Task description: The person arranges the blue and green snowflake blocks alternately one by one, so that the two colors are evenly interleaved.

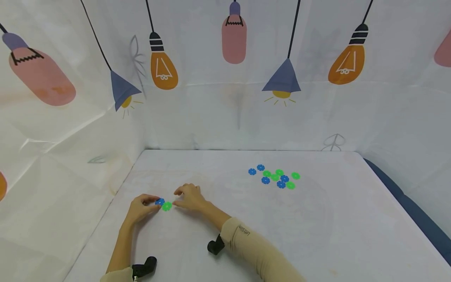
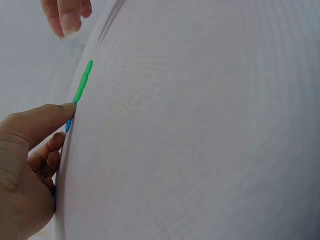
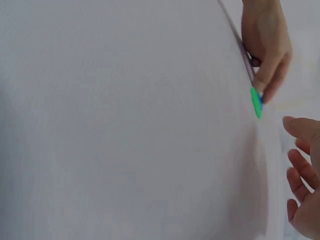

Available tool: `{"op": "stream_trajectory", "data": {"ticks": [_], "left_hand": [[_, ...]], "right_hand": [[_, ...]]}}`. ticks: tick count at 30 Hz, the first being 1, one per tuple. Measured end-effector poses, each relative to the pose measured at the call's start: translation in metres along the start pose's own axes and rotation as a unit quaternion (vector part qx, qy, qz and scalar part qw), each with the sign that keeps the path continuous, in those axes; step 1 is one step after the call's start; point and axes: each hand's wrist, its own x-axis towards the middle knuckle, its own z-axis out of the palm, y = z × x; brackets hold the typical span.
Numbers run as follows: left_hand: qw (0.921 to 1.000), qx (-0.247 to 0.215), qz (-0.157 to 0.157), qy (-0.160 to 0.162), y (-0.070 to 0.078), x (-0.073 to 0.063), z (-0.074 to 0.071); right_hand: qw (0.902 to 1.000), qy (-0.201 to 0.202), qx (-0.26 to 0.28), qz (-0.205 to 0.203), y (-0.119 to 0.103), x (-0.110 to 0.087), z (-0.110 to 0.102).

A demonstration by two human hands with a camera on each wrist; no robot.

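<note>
One blue disc (image 1: 160, 201) pinched, one green disc (image 1: 167, 206) just beyond it

From my end of the link, the pair sits left of centre in the lower half of the head view. The left hand (image 1: 139, 209) has the blue disc clamped between thumb and fingers. The green disc lies against it at the lower right, on the side of the right hand (image 1: 190, 197); whether the two interlock or merely meet, I can't tell. Each disc is round and notched, with no long axis of its own, but together they run from upper left to lower right. The right hand's thumb and fingers are apart, with nothing between them. From them the green disc lies to the left, just beside; both wrist views show a gap there, and I judge that gap to matter most.

The bench (image 1: 317, 219) is flat and white; I can't make out whether the pair rests on it or is held slightly above. Ten more discs (image 1: 275, 177), blue and green, lie right of centre and higher in the frame, well apart from both hands. A white sheet (image 1: 211, 105) with printed lamps (image 1: 283, 78) fills the upper frame.
</note>
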Motion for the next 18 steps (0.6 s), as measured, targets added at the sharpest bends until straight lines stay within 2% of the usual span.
{"op": "stream_trajectory", "data": {"ticks": [6,12,18], "left_hand": [[1.0000,0.002,-0.003,-0.006,-0.001,0.001,0.001],[1.0000,-0.002,-0.003,-0.009,-0.001,0.000,0.001],[1.0000,0.003,-0.003,-0.008,-0.003,0.001,0.001]], "right_hand": [[0.9994,0.032,0.014,0.004,0.042,-0.008,-0.039],[0.9963,0.064,0.022,0.053,0.096,-0.030,-0.081],[0.9887,0.114,0.022,0.095,0.147,-0.055,-0.114]]}}
